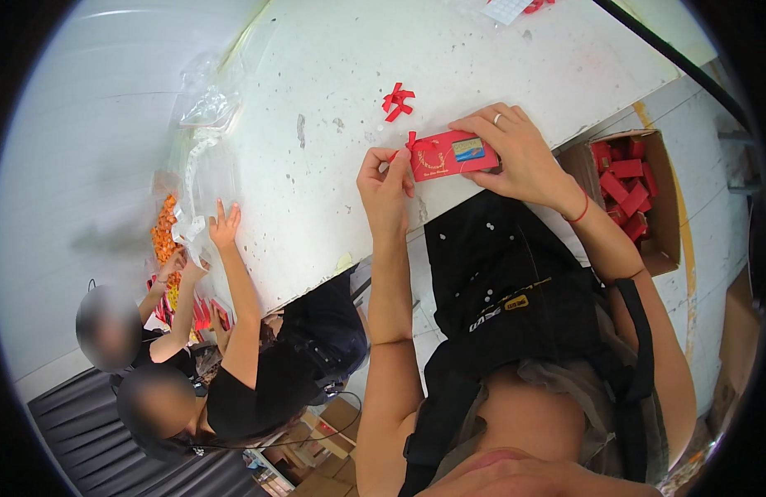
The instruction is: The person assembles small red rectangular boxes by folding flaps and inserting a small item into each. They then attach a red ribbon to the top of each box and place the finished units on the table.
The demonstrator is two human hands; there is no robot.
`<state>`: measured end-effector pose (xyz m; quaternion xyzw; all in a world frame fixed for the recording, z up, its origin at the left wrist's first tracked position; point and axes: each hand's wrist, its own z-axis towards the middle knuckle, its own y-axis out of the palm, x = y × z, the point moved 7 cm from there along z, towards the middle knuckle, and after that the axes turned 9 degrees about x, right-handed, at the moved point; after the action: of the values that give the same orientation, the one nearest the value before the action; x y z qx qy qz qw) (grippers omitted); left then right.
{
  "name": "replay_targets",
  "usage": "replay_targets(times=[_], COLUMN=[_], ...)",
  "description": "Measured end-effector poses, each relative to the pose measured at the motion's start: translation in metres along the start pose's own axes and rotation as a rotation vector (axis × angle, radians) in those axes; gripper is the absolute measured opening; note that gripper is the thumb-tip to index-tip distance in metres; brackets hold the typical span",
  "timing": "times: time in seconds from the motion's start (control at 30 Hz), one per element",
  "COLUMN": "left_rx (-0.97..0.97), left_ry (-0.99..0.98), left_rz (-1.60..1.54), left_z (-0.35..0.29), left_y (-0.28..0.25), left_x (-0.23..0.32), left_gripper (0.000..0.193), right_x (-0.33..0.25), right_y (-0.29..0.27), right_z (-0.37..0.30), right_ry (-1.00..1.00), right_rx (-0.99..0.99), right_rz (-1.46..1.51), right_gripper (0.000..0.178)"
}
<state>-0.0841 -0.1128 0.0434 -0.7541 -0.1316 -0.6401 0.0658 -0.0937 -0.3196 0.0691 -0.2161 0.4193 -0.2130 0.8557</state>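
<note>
Your left hand's (385, 184) fingers (397, 162) are pinched narrow on a small red ribbon bow (411, 142) at the left end of a flat red box (446, 154). Your right hand (516, 149) has its fingers spread over the box's right end and top edge, pressing and gripping it from that side; a ring shows on one finger and a red cord circles the wrist. The box lies at the near edge of the white worktop (333, 74), its gold print and a small rectangular label facing up.

Just beyond the box, a second loose red bow (397, 101) rests on the worktop, apart from both hands. To your right, below the worktop's edge, an open cardboard carton (663, 207) holds more red boxes stacked at angles. To your left, two other people sit at the same worktop, their hands near clear plastic bags (202, 108) and a pile of small orange pieces (163, 232).
</note>
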Motion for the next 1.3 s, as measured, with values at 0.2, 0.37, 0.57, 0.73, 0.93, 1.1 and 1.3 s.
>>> replay_targets(times=[0.2, 0.37, 0.57, 0.73, 0.93, 1.1, 1.3], left_rx=[0.037, -0.026, -0.076, -0.151, -0.129, -0.167, -0.041], left_ry=[0.08, 0.038, 0.025, 0.258, 0.683, 0.851, 0.977], left_rz=[0.035, 0.112, 0.218, 0.454, 0.756, 0.854, 1.028], left_z=[0.002, 0.004, 0.013, 0.029, 0.068, 0.132, 0.26], left_y=[0.005, 0.006, 0.006, 0.011, 0.055, 0.101, 0.222], left_x=[0.008, 0.005, 0.005, 0.016, 0.057, 0.077, 0.079], left_gripper=[0.009, 0.013, 0.014, 0.013, 0.01, 0.021, 0.053], right_x=[0.0, 0.0, 0.0, 0.001, 0.043, 0.063, 0.08], right_y=[-0.002, -0.002, -0.002, -0.032, -0.186, -0.193, -0.098], right_z=[0.001, 0.0, 0.003, -0.004, -0.063, -0.041, 0.009], right_ry=[-0.003, 0.002, 0.008, 0.108, 0.345, 0.277, 0.176], right_rx=[-0.001, 0.002, -0.033, -0.072, -0.292, 0.034, 0.333], right_rz=[0.012, 0.017, 0.039, 0.193, 0.042, -0.073, -0.219], right_gripper=[0.061, 0.059, 0.061, 0.059, 0.071, 0.063, 0.031])
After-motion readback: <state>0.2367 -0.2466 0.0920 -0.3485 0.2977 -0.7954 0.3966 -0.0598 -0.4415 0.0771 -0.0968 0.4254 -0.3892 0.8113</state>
